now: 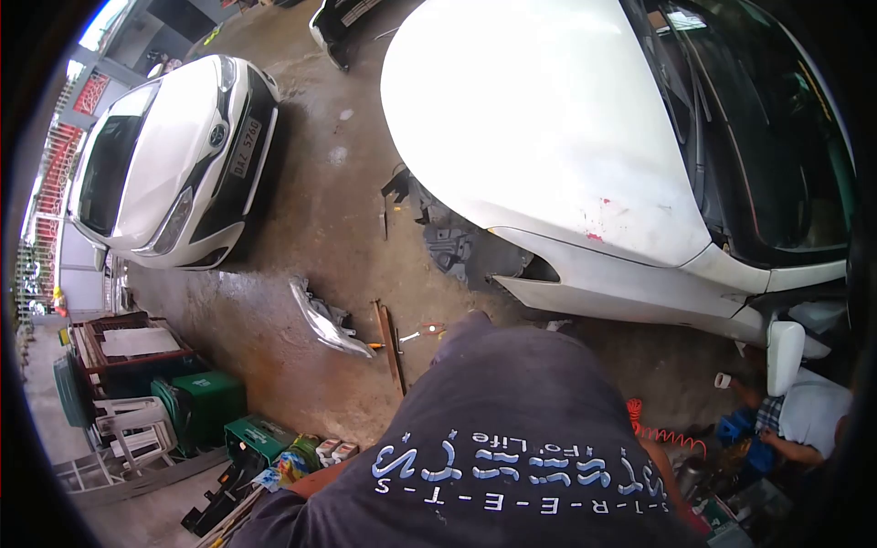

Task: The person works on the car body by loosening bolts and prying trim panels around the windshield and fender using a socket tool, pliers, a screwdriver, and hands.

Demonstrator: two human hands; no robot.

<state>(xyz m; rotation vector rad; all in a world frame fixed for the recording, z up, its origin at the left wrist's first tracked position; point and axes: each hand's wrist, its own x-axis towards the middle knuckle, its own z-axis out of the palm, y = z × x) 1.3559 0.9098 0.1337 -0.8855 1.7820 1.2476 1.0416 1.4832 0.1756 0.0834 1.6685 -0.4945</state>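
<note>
Neither of my hands shows; only a bit of bare arm is seen at each side of my dark printed shirt. What the hands hold or touch is hidden. In front of me stands a white car, its hood closed and its front bumper area stripped, with reddish patches on the paint. Dark parts show at its open front corner. A loose headlight lies on the wet floor, beside a long brown bar and a screwdriver.
Another white car is parked at the left. Green bins, a white plastic chair and a green crate stand at the lower left. At the right, another person is low beside the car, near a coiled orange hose.
</note>
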